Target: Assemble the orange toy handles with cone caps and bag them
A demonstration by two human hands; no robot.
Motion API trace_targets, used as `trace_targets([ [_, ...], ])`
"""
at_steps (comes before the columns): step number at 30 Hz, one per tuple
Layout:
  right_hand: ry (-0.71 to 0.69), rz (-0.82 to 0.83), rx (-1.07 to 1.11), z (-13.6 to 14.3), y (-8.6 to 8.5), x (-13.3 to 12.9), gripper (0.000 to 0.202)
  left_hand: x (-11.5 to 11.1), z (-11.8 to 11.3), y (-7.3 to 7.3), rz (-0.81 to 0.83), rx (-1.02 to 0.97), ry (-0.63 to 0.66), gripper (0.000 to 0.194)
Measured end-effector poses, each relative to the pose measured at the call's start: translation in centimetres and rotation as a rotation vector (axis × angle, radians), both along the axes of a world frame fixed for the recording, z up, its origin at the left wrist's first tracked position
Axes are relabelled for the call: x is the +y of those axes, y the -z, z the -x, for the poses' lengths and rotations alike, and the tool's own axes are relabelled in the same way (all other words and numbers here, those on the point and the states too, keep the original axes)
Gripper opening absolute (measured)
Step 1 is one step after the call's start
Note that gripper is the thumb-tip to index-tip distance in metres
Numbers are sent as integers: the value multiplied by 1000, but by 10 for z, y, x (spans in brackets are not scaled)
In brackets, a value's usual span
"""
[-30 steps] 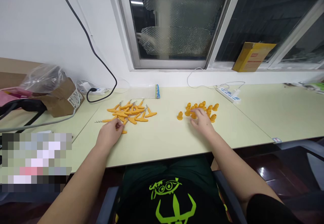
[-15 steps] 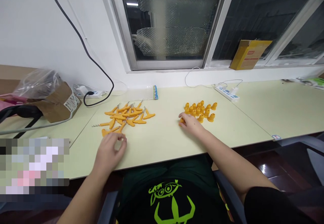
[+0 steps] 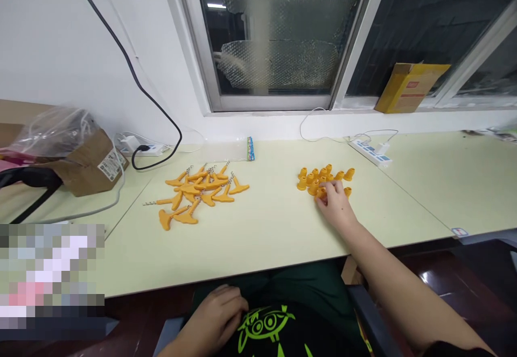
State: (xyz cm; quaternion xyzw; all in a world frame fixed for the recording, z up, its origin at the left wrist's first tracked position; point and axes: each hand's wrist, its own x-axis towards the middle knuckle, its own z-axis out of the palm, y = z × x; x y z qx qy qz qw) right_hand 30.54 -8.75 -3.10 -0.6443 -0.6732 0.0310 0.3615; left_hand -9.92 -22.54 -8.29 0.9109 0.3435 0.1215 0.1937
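Observation:
My right hand [image 3: 335, 206] reaches into a cluster of small yellow plastic sleeves [image 3: 302, 183], which are hollow and flared at the base. Its fingers are closed around one yellow sleeve [image 3: 321, 193] at the front, partly hidden by the fingertips. My left hand [image 3: 220, 311] rests over my lap below the table edge, fingers curled, with nothing visible in it. On the left of the table lies a loose pile of yellow T-handled corkscrews [image 3: 188, 216], their metal spirals pointing various ways.
A clear plastic bag [image 3: 226, 149] with a coloured header lies behind the corkscrews. Power strips [image 3: 369, 152] and cables run along the wall. An open cardboard box [image 3: 86, 166] stands at the left, and a yellow carton [image 3: 412, 88] leans on the windowsill.
My left hand has withdrawn from beside the corkscrews to my lap. My right hand has shifted right along the front of the sleeves, and some of them stand differently.

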Motion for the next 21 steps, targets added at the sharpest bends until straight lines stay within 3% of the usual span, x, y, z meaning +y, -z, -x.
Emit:
trace_targets([
  [5,54,-72,-18,-10,0,-16,33,17,12,40,284,210,-256,34],
  [7,75,-95,0,-17,2,-24,30,24,9,50,356,259,-273,38],
  [14,82,-167,42,-34,11,-39,23,38,-27,54,491,278,-133,33],
  [17,45,-173,67,-30,11,-39,20,42,-38,60,590,144,-171,39],
  [21,-13,-165,82,-27,8,-39,18,41,-34,71,667,90,-229,54],
])
